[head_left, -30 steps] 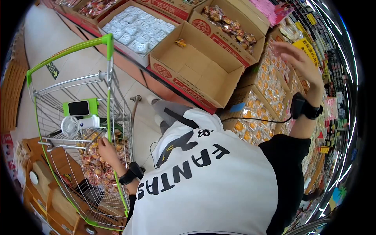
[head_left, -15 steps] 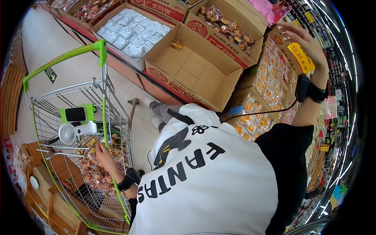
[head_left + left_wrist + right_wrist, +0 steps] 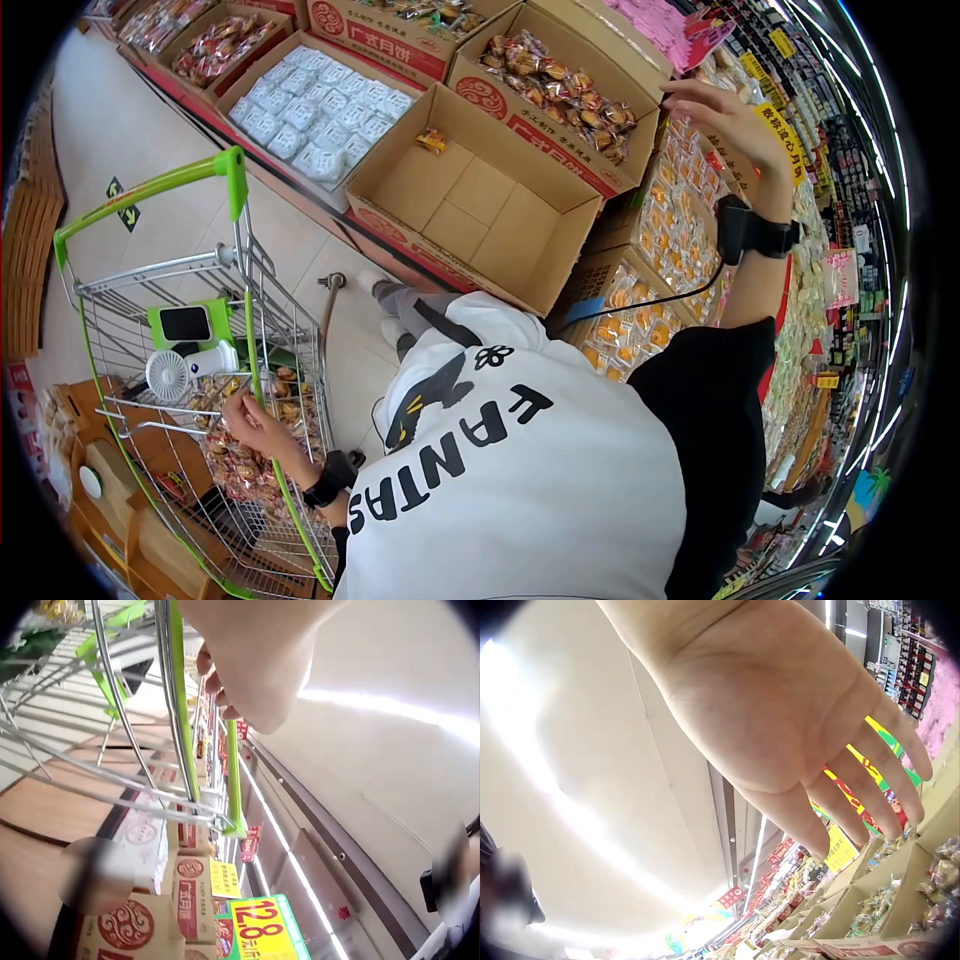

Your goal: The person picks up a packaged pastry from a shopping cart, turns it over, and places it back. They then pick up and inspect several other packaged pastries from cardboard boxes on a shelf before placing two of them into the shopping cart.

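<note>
In the head view my left hand reaches over the green side rail of a wire shopping cart. Below it is a clear bag of wrapped mooncakes. Its fingers hang loosely curled beside the rail in the left wrist view, and no object shows between them. My right hand is raised at the far right, beyond boxes of orange packaged pastries. From the right wrist its palm shows bare, with straight, spread fingers above open cartons of wrapped sweets.
A cardboard box with one small wrapped piece stands ahead, beside a tray of white packets and a box of brown wrapped mooncakes. A phone and a white handheld fan sit at the cart's near end.
The right hand has moved farther forward past the orange packages, its fingers now near the mooncake box's corner. The left hand stays over the cart rail. The head view has shifted slightly.
</note>
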Available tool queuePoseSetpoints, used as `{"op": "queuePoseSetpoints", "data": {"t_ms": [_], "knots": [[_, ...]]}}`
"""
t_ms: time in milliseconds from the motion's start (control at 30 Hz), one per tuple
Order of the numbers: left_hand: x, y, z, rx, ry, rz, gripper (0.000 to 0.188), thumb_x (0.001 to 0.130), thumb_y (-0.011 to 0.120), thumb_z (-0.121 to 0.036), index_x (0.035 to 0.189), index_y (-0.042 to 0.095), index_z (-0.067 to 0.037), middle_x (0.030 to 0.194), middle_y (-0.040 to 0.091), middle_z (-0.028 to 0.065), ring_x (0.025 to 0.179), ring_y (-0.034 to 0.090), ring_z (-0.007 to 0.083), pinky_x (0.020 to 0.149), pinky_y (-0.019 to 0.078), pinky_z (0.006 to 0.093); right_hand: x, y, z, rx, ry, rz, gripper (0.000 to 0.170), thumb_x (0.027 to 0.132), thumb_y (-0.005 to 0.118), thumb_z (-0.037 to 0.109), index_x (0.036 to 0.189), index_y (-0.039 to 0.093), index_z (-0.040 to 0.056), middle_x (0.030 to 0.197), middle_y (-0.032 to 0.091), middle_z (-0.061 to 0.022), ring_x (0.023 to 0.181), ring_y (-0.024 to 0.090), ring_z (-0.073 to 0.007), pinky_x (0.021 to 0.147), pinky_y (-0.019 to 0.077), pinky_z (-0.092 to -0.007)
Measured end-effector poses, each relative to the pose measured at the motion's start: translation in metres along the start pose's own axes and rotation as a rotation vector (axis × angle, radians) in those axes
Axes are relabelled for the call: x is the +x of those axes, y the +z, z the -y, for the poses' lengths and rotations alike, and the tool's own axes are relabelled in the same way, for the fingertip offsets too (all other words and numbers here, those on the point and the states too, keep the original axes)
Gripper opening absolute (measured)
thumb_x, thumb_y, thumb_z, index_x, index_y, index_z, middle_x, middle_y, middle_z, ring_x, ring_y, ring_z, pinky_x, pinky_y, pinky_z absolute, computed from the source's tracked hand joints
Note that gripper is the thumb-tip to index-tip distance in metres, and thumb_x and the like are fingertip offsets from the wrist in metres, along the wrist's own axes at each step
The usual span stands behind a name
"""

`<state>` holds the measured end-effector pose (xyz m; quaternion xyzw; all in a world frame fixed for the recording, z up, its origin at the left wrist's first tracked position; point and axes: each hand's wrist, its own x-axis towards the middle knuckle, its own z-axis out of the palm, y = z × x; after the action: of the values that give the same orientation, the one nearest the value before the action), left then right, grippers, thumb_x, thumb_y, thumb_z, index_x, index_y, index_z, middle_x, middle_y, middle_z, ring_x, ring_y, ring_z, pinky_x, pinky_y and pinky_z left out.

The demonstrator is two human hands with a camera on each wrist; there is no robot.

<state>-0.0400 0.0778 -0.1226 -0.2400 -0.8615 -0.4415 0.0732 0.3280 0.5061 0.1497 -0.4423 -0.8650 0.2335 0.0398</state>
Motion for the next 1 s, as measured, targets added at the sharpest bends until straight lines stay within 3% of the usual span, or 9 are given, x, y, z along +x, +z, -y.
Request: {"op": "queuePoseSetpoints", "data": {"t_ms": [67, 133, 267, 400, 467, 533, 633, 800, 1000], "knots": [[0.003, 0.017, -0.024, -0.064, 0.093, -0.041, 0.012, 0.084, 0.042, -0.005, 0.085, 0.051, 0.001, 0.079, 0.049, 0.0069, 0.068, 0.046, 0.0158, 0.061, 0.0381, 0.0257, 0.005, 0.005, -0.018, 0.052, -0.003, 0.012, 0.038, 0.083, 0.049, 0.031, 0.113, 0.051, 0.0075, 0.098, 0.057, -0.0050, 0.092, 0.053, -0.0127, 0.077, 0.0408, -0.0247], [0.007, 0.035, -0.039, -0.370, 0.030, 0.077, 0.010, 0.083, 0.042, -0.004, 0.085, 0.050, 0.001, 0.079, 0.049, 0.0056, 0.067, 0.045, 0.0133, 0.060, 0.0382, 0.0232, 0.010, 0.008, -0.031, 0.082, 0.033, 0.075, 0.038, 0.083, 0.050, 0.032, 0.113, 0.051, 0.0083, 0.099, 0.057, -0.0040, 0.091, 0.053, -0.0119, 0.076, 0.0405, -0.0238], [0.022, 0.068, -0.084, -0.569, 0.062, 0.300, 0.010, 0.082, 0.042, -0.002, 0.083, 0.051, 0.001, 0.078, 0.050, 0.0054, 0.066, 0.046, 0.0117, 0.060, 0.0382, 0.0221, 0.019, 0.018, -0.051, 0.146, 0.096, 0.109, 0.038, 0.083, 0.050, 0.033, 0.113, 0.051, 0.0097, 0.098, 0.057, -0.0031, 0.089, 0.053, -0.0105, 0.075, 0.0404, -0.0226], [0.033, 0.098, -0.123, -0.551, 0.196, 0.488, 0.010, 0.081, 0.043, -0.001, 0.081, 0.052, 0.001, 0.075, 0.051, 0.0057, 0.065, 0.047, 0.0114, 0.060, 0.0381, 0.0216, 0.033, 0.029, -0.078, 0.146, 0.166, 0.102, 0.039, 0.083, 0.049, 0.035, 0.112, 0.052, 0.0091, 0.099, 0.058, -0.0018, 0.091, 0.054, -0.0100, 0.073, 0.0411, -0.0227], [0.036, 0.115, -0.137, -0.582, 0.195, 0.609, 0.010, 0.081, 0.044, -0.001, 0.081, 0.053, 0.001, 0.072, 0.052, 0.0058, 0.063, 0.048, 0.0115, 0.060, 0.0384, 0.0215, 0.037, 0.038, -0.093, 0.256, 0.212, 0.092, 0.034, 0.084, 0.050, 0.029, 0.111, 0.053, 0.0087, 0.098, 0.058, -0.0024, 0.087, 0.055, -0.0093, 0.070, 0.0417, -0.0216], [0.037, 0.134, -0.147, -0.621, 0.184, 0.658, 0.010, 0.082, 0.044, -0.002, 0.082, 0.053, 0.001, 0.071, 0.052, 0.0051, 0.063, 0.048, 0.0111, 0.059, 0.0385, 0.0214, 0.045, 0.045, -0.114, 0.274, 0.195, 0.118, 0.038, 0.081, 0.052, 0.035, 0.109, 0.053, 0.0092, 0.099, 0.058, -0.0023, 0.085, 0.053, -0.0100, 0.070, 0.0423, -0.0234], [0.037, 0.155, -0.165, -0.688, 0.116, 0.812, 0.011, 0.084, 0.044, -0.005, 0.083, 0.053, 0.001, 0.071, 0.053, 0.0039, 0.064, 0.049, 0.0096, 0.060, 0.0393, 0.0211, 0.052, 0.052, -0.127, 0.300, 0.200, 0.155, 0.037, 0.081, 0.051, 0.032, 0.107, 0.054, 0.0066, 0.095, 0.058, -0.0035, 0.080, 0.053, -0.0104, 0.066, 0.0441, -0.0247], [0.032, 0.190, -0.188, -0.713, 0.137, 0.925, 0.011, 0.083, 0.045, -0.005, 0.084, 0.054, 0.001, 0.072, 0.054, 0.0041, 0.066, 0.051, 0.0098, 0.061, 0.0407, 0.0211, 0.081, 0.071, -0.171, 0.267, 0.281, 0.194, 0.036, 0.081, 0.053, 0.032, 0.107, 0.055, 0.0072, 0.095, 0.058, -0.0039, 0.083, 0.055, -0.0106, 0.071, 0.0411, -0.0228], [0.028, 0.204, -0.213, -0.594, 0.209, 1.042, 0.013, 0.085, 0.042, -0.008, 0.085, 0.053, 0.000, 0.075, 0.054, 0.0035, 0.070, 0.051, 0.0097, 0.065, 0.0416, 0.0216, 0.125, 0.105, -0.219, 0.180, 0.298, 0.112, 0.036, 0.080, 0.052, 0.034, 0.103, 0.058, 0.0060, 0.096, 0.058, -0.0053, 0.084, 0.051, -0.0122, 0.066, 0.0429, -0.0256]]}}
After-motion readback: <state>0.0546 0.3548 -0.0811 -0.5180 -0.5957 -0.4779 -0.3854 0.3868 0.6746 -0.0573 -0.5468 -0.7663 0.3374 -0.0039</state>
